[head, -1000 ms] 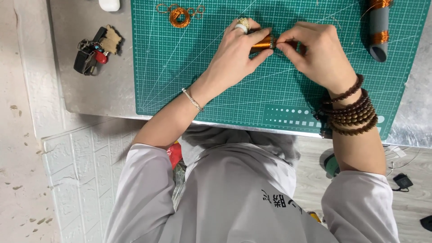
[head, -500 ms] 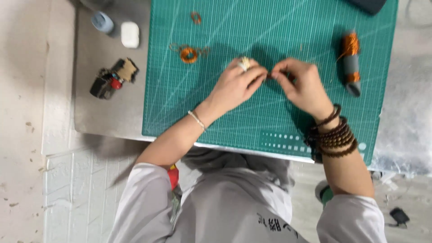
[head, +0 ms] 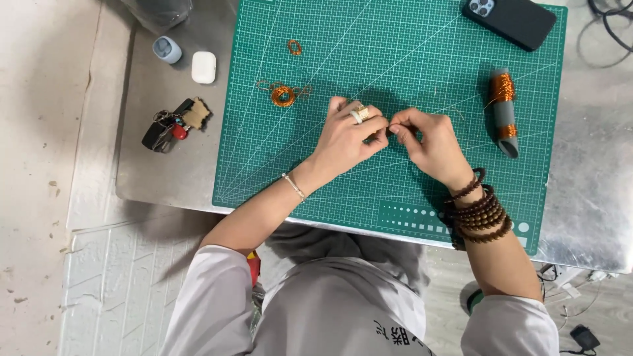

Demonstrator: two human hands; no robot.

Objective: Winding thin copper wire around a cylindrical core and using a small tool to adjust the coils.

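My left hand [head: 349, 135] and my right hand [head: 428, 142] meet fingertip to fingertip over the green cutting mat [head: 395, 72]. Both pinch a small piece of copper wire [head: 388, 127], mostly hidden by the fingers. The left hand wears a ring, the right wrist several dark bead bracelets [head: 478, 211]. A small copper wire coil [head: 282, 95] lies on the mat left of my hands, and a tiny copper loop [head: 294, 47] lies farther up. A grey spool wound with copper wire [head: 504, 111] lies to the right.
A dark phone [head: 517, 21] rests at the mat's top right. On the metal table [head: 165, 171] left of the mat sit a white earbud case [head: 204, 66], a small grey-blue case [head: 167, 49] and a bunch of keys [head: 175, 124]. Cables [head: 610, 23] lie at the far right.
The view has shifted, so the hands sit lower in frame and the phone shows. The orange piece held a second ago is now hidden between the fingertips.
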